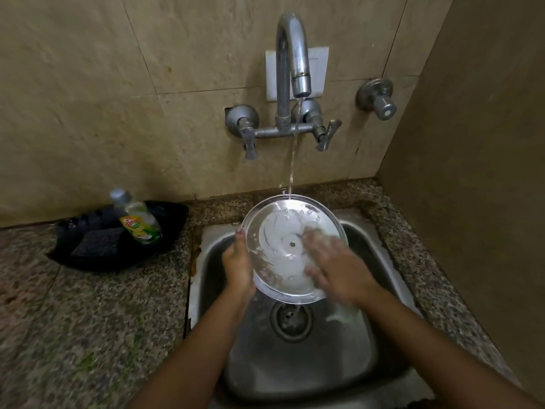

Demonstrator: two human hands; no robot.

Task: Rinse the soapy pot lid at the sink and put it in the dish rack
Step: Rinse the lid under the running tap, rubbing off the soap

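The left hand (237, 262) clamps the left rim of the pot lid (283, 246), thumb over the edge; the right hand (333, 265), open and blurred, lies flat on its soapy face. The lid tilts above the sink (298, 361), its far edge under the tap (295, 60) stream (293, 160). No dish rack shows

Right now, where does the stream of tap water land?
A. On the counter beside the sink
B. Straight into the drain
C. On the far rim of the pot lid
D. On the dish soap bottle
C. The water from the faucet falls onto the far edge of the pot lid, which the left hand holds tilted over the sink while the right hand rubs its soapy face.
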